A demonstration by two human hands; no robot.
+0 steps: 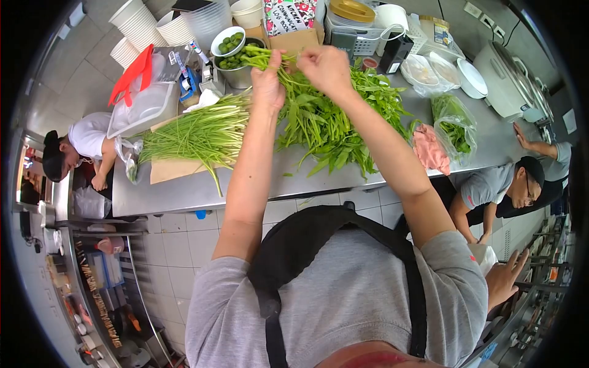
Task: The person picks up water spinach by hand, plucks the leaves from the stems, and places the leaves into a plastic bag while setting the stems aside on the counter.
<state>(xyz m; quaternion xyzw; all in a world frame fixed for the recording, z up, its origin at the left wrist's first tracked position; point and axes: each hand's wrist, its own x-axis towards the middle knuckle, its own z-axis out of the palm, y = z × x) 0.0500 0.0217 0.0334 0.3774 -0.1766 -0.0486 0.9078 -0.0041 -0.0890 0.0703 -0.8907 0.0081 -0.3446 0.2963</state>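
My left hand (268,86) is closed around a bunch of green stems (256,57), beside a metal pot (238,75). To its right, my right hand (324,69) has its fingers pinched together above a heap of leafy greens (331,116); whatever lies between its fingertips is too small to make out. Long thin green stalks (196,135) lie on brown cardboard (178,170) at the left. A white bowl (228,42) of small round green items stands at the pot's rim.
Stacked tubs (132,24), a clear plastic bin (147,110) and a red item (132,76) are at left. Bagged greens (454,126), a pink cloth (431,148) and a large cooker (506,80) stand right. Other people are at both sides of the metal table (245,195).
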